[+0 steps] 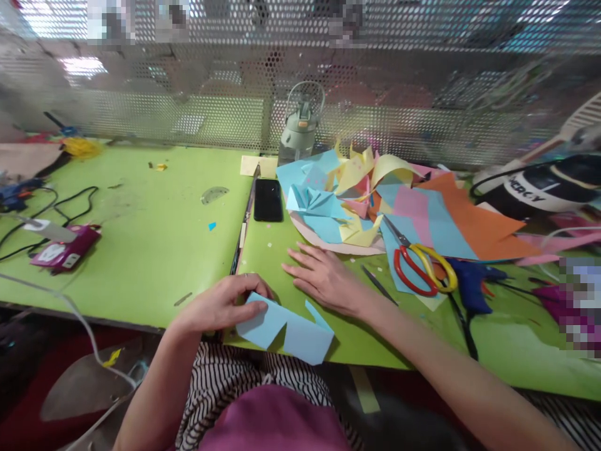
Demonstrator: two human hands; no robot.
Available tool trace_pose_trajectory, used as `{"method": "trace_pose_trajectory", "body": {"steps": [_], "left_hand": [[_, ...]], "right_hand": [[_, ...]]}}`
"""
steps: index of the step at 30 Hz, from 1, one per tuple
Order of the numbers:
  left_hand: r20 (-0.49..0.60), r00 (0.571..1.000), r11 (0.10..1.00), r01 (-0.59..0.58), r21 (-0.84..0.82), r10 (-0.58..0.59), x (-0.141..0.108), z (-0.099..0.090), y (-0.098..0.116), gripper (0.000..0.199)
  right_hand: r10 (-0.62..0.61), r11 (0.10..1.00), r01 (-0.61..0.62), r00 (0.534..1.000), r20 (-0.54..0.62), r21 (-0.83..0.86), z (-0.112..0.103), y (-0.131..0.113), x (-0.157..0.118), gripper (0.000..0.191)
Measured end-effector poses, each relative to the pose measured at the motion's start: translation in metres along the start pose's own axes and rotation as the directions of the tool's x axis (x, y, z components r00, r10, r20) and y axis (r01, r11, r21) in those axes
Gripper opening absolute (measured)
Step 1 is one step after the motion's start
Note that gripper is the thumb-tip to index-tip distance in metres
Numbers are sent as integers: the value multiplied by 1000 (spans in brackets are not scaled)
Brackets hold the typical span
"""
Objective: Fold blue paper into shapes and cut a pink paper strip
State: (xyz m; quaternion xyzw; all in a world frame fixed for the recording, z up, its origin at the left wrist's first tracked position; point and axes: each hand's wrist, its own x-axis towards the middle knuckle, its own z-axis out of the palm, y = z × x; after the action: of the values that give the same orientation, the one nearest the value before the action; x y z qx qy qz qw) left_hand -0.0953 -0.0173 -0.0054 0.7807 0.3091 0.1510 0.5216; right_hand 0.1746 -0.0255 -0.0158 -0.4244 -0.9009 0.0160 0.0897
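Note:
My left hand [235, 302] grips a strip of light blue paper [307, 335] by its left end, thumb on top and fingers curled behind. The strip has a notch cut in its lower edge, and a narrow flap stands up at its right end. Just beyond the paper, my right hand [323, 277] rests palm down on the green table [164, 219], fingers spread and holding nothing. Beside its wrist lies a thin dark blade-like tool [379, 285]. Scissors [420, 266] with red and yellow handles lie farther right.
A black phone [268, 200] and a lidded bottle [299, 128] stand beyond my hands. Cut coloured paper [323, 210] is heaped right of them. A blue glue gun [472, 285] lies at the right, a magenta power strip [66, 247] at the left. A perforated metal screen [216, 88] closes the back.

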Motion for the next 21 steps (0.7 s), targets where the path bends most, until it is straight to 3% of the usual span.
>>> {"method": "trace_pose_trajectory", "body": {"steps": [3,7,9,11,14,16,18,21], "left_hand": [[-69,997,997,31,-71,-36,-2,1,-1,28],[-201,970,975,96,-200,-137,-2,2,3,34],[-281,938,962,138,-237,-204,-1,3,4,38],[-386,878,944,184,-273,-282,-1,3,3,41],[-566,750,931,185,-315,-341,-1,1,-5,42],[-643,692,937,153,-313,-328,-1,0,-10,41],[-668,673,940,124,-319,-316,0,-1,-14,40],[-640,710,941,97,-323,-293,3,0,-13,40]], "right_hand": [[11,997,-13,1000,-22,-70,-7,3,-32,36],[108,979,-115,993,-52,-171,-19,14,-80,37],[164,962,-179,982,-90,-206,-26,22,-99,37],[208,948,-234,969,-135,-215,-31,27,-110,38],[243,949,-269,957,-160,-164,-32,19,-108,39],[235,960,-252,962,-136,-126,-26,5,-95,41],[210,967,-222,972,-103,-121,-15,-10,-77,47],[161,977,-166,986,-43,-137,0,-25,-58,56]]}}
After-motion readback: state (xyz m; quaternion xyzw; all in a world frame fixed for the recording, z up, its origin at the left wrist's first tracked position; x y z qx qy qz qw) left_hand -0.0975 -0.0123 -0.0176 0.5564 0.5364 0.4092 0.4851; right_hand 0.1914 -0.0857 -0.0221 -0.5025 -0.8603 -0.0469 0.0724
